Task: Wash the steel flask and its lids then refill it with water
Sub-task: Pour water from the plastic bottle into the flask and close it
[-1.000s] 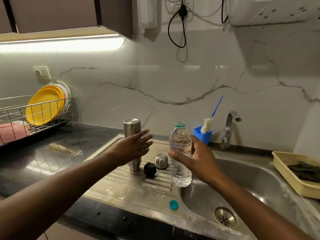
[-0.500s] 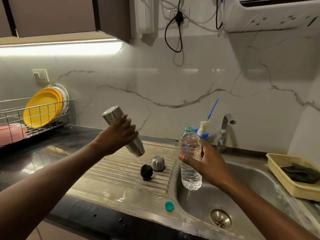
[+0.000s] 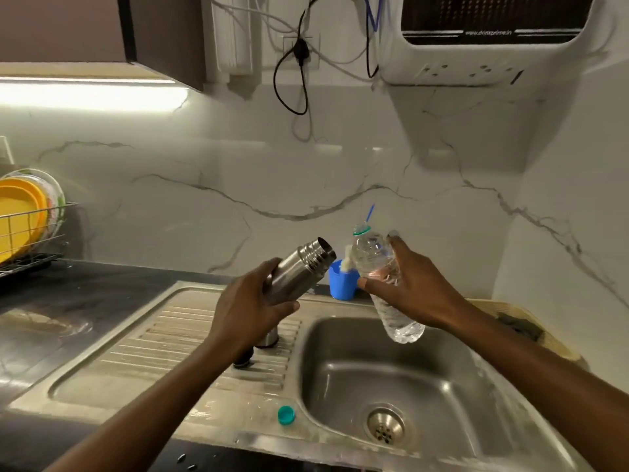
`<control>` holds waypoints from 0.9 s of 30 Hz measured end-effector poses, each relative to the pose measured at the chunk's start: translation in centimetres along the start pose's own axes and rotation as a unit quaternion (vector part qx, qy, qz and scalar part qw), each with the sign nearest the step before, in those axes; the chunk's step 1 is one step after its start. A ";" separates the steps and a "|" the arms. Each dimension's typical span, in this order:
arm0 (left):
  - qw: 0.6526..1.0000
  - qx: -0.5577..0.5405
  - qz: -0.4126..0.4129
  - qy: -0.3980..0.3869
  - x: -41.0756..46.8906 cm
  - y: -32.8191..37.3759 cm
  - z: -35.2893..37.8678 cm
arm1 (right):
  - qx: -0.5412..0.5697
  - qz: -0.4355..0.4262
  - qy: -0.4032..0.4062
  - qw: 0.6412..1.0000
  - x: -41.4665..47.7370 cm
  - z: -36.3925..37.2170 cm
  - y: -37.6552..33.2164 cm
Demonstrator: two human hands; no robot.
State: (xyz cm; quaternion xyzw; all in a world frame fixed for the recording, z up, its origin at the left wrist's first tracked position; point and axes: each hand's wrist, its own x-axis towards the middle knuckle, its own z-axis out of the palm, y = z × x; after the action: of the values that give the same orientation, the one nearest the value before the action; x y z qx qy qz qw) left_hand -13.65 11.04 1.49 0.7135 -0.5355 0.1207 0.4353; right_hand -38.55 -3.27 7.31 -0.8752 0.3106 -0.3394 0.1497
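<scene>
My left hand [image 3: 250,313] grips the steel flask [image 3: 299,269] around its body, tilted with its open mouth up and to the right. My right hand [image 3: 413,289] holds a clear plastic water bottle [image 3: 381,274], uncapped and leaning left, its neck close to the flask's mouth but apart from it. Both are held above the edge between drainboard and sink basin [image 3: 401,369]. The steel lid [image 3: 269,338] and the black inner lid [image 3: 243,361] lie on the drainboard, partly hidden by my left hand and wrist. The bottle's teal cap [image 3: 286,414] lies on the sink's front rim.
A blue cup [image 3: 342,282] with a bottle brush stands behind the sink. At the far left a wire dish rack [image 3: 30,233] holds yellow plates. A beige basket [image 3: 524,321] with a dark cloth sits at the right. A water purifier [image 3: 490,39] hangs overhead.
My left hand lifted the flask off the drainboard and swung it right, mouth up. My right hand raised the bottle and tilted it toward the flask. The view shifted right.
</scene>
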 end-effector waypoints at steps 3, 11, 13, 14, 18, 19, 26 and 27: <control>0.998 -0.048 -0.039 -0.014 -0.7 0.4 2.1 | -0.073 -0.021 -0.038 0.996 0.0 -1.6 0.5; 0.988 -0.138 -0.063 -0.037 -2.1 1.3 5.0 | -0.314 -0.116 -0.098 0.937 1.3 -5.1 0.9; 0.987 -0.140 -0.060 -0.046 -2.3 1.4 5.4 | -0.376 -0.150 -0.097 0.909 1.7 -5.7 0.9; 0.987 -0.139 -0.057 -0.048 -2.4 1.4 5.5 | -0.400 -0.165 -0.094 0.897 1.8 -6.0 0.9; 0.985 -0.156 -0.040 -0.058 -2.5 1.7 6.6 | -0.466 -0.208 -0.074 0.857 2.5 -7.3 0.8; 0.984 -0.163 -0.038 -0.059 -2.5 1.8 6.8 | -0.480 -0.217 -0.071 0.847 2.6 -7.6 0.8; 0.974 -0.213 -0.024 -0.068 -2.8 2.8 8.0 | -0.549 -0.248 -0.045 0.797 2.7 -9.0 0.5; 0.971 -0.225 -0.027 -0.072 -2.9 3.0 8.2 | -0.555 -0.253 -0.043 0.791 2.7 -9.1 0.5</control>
State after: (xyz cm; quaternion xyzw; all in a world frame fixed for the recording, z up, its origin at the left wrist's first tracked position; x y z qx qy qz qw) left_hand -19.78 6.61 -3.76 0.6183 -0.5596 -0.0658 0.5480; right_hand -43.47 -5.92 15.03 -0.8687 0.2063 -0.0969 -0.4398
